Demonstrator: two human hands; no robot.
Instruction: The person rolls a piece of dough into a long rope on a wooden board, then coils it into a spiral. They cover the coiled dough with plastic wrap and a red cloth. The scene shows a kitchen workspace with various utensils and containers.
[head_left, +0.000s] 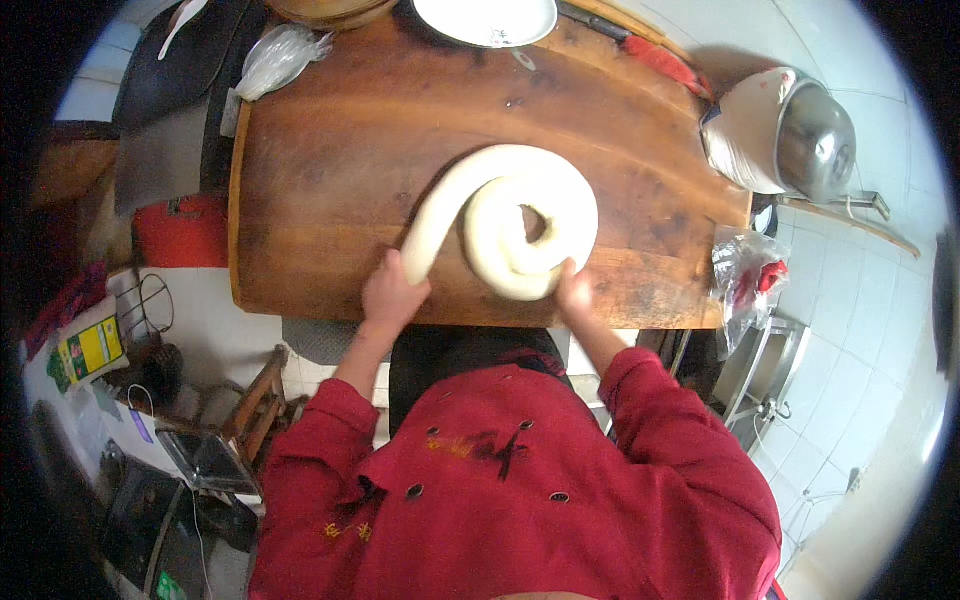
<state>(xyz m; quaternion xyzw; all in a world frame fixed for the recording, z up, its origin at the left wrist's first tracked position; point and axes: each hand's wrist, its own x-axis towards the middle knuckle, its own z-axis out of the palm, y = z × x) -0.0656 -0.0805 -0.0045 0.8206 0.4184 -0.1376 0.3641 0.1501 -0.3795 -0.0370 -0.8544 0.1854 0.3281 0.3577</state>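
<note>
A thick rope of pale dough (577, 187) lies coiled in a spiral on a wooden board (322, 172), with a small gap at its centre. Its outer end runs down to the left, where my left hand (395, 291) is closed around it. On the right, my right hand (576, 292) touches the lower right edge of the coil, thumb against the dough; its fingers are partly hidden and blurred, so whether it grips cannot be told.
A white plate (487, 19) and a clear plastic bag (281, 60) sit at the far edge. Upper right are a red-wrapped item (664, 64) and a metal bowl (817, 142) against a cloth-like white bundle (750, 135). Another plastic bag (739, 277) hangs at the right edge.
</note>
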